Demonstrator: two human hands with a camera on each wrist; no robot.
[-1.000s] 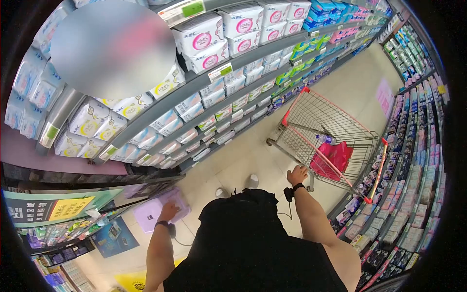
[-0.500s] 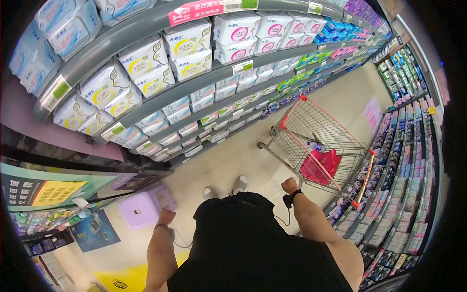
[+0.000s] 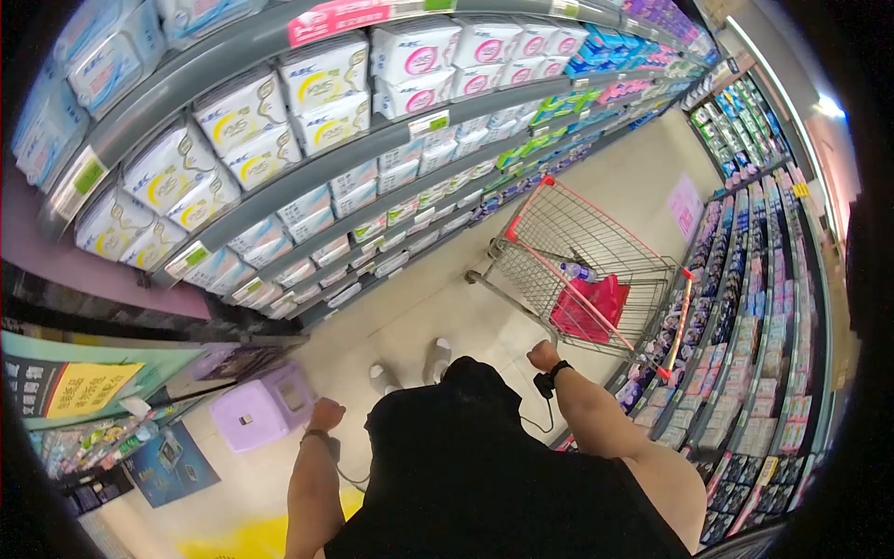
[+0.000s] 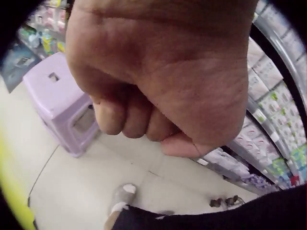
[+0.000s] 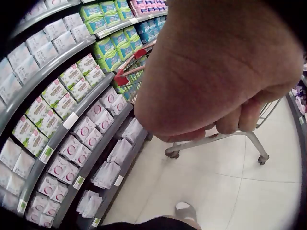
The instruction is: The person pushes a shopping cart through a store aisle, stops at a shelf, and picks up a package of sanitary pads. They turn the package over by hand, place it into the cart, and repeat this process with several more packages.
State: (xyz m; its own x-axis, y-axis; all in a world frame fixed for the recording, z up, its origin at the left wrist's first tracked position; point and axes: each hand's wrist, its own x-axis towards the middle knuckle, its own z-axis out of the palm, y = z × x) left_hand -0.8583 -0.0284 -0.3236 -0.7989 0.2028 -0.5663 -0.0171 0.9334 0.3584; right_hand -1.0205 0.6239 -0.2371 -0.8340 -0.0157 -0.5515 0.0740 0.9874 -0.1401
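Observation:
My left hand point(image 3: 326, 414) is held low at my side, near a lilac plastic stool point(image 3: 250, 416). In the left wrist view its fingers point(image 4: 135, 120) curl into the palm, with nothing seen in them. My right hand point(image 3: 543, 355) is a fist too, close to the near end of a wire shopping cart point(image 3: 515, 229) with red trim. Folded fingers point(image 5: 229, 122) show in the right wrist view, and the cart's legs stand behind them. Inside the cart lie a red bag point(image 3: 579, 312) and a bottle with a purple label point(image 3: 577, 271).
Shelves of packaged pads point(image 3: 414, 51) run along the left of the aisle. Another long shelf point(image 3: 759, 326) lines the right, close to the cart's handle point(image 3: 687, 307). A sign board point(image 3: 93, 387) stands at the left, and a blue poster point(image 3: 170, 466) lies near the stool.
The right hand's fingers, spread beside the cart a second ago, have curled into a fist. The left hand, earlier over the stool, is now beside it. The head view has shifted.

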